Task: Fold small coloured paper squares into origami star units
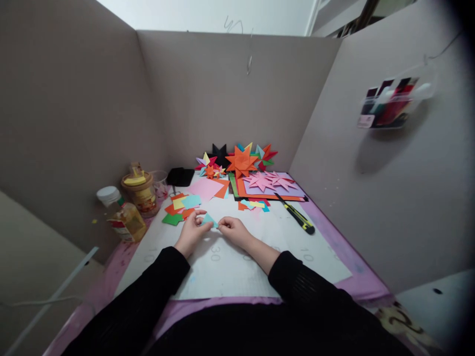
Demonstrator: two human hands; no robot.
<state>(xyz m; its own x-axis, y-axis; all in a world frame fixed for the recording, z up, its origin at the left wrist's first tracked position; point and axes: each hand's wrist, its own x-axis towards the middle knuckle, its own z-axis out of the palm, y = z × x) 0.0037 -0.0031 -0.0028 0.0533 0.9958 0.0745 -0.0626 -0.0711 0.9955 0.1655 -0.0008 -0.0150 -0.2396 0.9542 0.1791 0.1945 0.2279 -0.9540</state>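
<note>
Teal paper triangle pinched between left hand and right hand, fingertips partly hidden

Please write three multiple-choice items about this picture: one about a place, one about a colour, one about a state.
1. Where does the utility knife lie?
A. right of the hands, on the white mat
B. inside the jar
C. on the black star

2. What colour is the small folded paper between the hands?
A. black
B. light blue
C. orange

3. How is that paper held?
A. it lies untouched
B. only the right hand touches it
C. both the left hand and the right hand pinch it

Answers:
1 A, the yellow-and-black knife rests on the mat near the purple sheets.
2 B, it looks pale blue against the white mat.
3 C, fingertips of both hands meet on its edges.
</note>
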